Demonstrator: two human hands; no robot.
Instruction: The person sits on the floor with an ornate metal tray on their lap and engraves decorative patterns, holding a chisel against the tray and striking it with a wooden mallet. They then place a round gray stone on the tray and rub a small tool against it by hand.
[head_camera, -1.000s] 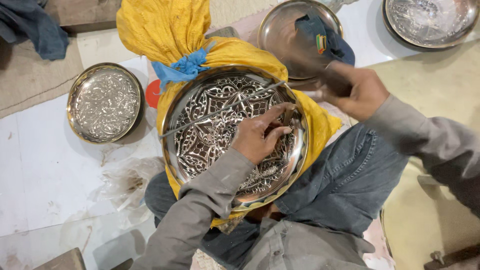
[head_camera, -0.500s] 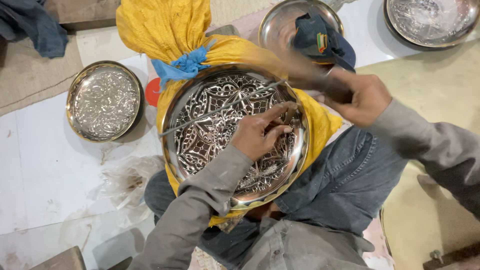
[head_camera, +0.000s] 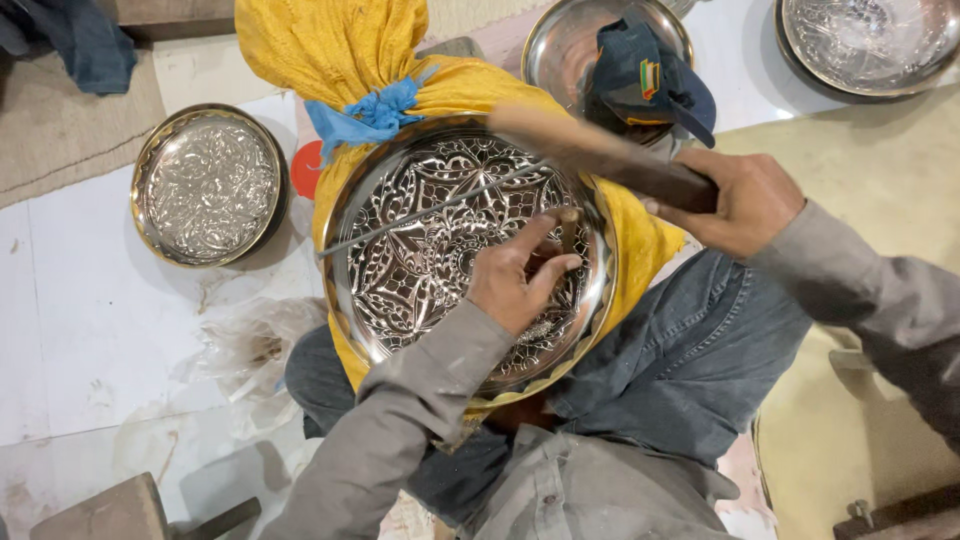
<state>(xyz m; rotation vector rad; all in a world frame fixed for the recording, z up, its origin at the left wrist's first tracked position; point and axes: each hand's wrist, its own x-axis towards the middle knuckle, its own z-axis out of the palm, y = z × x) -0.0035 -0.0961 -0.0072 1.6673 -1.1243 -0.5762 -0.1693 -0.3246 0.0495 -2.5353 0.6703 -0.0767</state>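
A large round metal tray (head_camera: 420, 250) with an engraved floral pattern rests on a yellow cloth bundle (head_camera: 330, 50) in my lap. My left hand (head_camera: 520, 275) lies on the tray's right part, its fingers pinched around a small metal punch (head_camera: 568, 232) that stands on the surface. My right hand (head_camera: 735, 200) is above the tray's right rim, gripping a wooden-handled mallet (head_camera: 600, 155); its blurred head is over the tray's upper right. A thin metal rod (head_camera: 430, 210) lies diagonally across the tray.
A smaller engraved tray (head_camera: 205, 185) sits on the white floor at left. Behind are a plain metal plate (head_camera: 570, 40) holding a dark cap (head_camera: 650, 80) and another tray (head_camera: 865, 45) at top right. Crumpled clear plastic (head_camera: 245, 345) lies lower left.
The mallet in my right hand has swung left and down over the tray's upper right rim. My left hand has kept its place on the tray with the punch.
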